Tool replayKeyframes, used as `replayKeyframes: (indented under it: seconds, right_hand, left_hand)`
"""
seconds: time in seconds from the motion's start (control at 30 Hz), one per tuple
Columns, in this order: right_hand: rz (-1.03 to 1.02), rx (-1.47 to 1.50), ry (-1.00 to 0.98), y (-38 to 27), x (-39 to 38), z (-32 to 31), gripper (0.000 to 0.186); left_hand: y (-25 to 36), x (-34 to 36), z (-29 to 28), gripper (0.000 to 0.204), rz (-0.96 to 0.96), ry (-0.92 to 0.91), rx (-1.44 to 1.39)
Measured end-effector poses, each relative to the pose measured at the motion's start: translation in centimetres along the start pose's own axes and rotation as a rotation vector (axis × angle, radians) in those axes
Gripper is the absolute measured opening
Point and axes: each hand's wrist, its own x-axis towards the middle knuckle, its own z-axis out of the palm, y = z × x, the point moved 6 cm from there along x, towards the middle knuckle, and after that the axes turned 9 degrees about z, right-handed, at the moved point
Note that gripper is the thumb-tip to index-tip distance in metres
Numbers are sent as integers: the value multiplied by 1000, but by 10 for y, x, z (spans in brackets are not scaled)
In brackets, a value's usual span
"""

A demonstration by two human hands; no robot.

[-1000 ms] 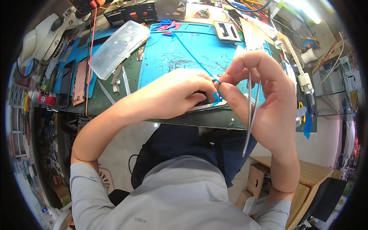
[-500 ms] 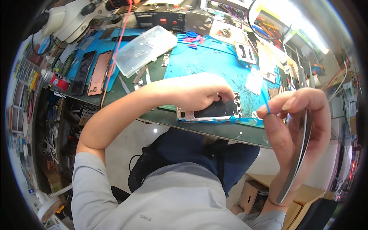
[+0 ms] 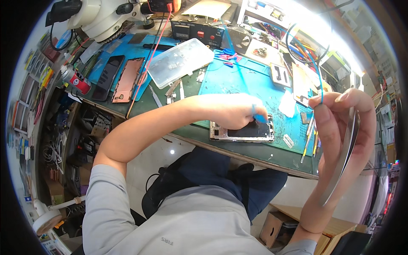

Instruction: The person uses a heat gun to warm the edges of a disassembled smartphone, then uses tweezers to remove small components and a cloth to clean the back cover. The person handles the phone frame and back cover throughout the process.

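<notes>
My left hand (image 3: 233, 110) is curled over an opened phone (image 3: 238, 133) near the front of the blue mat (image 3: 225, 78), closed on a bit of blue film (image 3: 260, 117). The phone has a dark middle and silver frame. Out to the right, my right hand (image 3: 342, 123) is raised, its thumb and forefinger pinching a thin blue strip (image 3: 320, 83) that stretches upward. Metal tweezers (image 3: 338, 180) are also held in that hand, lying lengthwise down past the wrist.
A microscope (image 3: 91, 21) stands back left. Nearby are a spray can (image 3: 75, 79), dark phone (image 3: 108, 76), copper-coloured panel (image 3: 127, 80), clear parts box (image 3: 178, 61) and red cable (image 3: 148, 63). A power unit (image 3: 195, 34) is behind; slim tools (image 3: 310, 136) lie right.
My right hand has moved right, away from my left, drawing the blue strip with it. The phone is now more exposed beneath my left hand. The view has shifted too.
</notes>
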Motion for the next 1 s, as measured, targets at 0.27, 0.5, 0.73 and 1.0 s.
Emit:
replayKeyframes:
  seconds: [0.27, 0.5, 0.73, 1.0]
  right_hand:
    - [159, -46, 197, 18, -47, -91, 29]
    - [655, -187, 685, 101, -248, -210, 25]
    - [1050, -124, 943, 247, -456, -237, 22]
    - [1269, 344, 1005, 476, -428, -134, 25]
  left_hand:
    - [-7, -1, -14, 31, -131, 41, -397]
    - [-1, -61, -48, 20, -153, 356, -373]
    - [1, -97, -47, 17, -260, 596, -121]
    - [12, -102, -61, 18, -391, 606, 15]
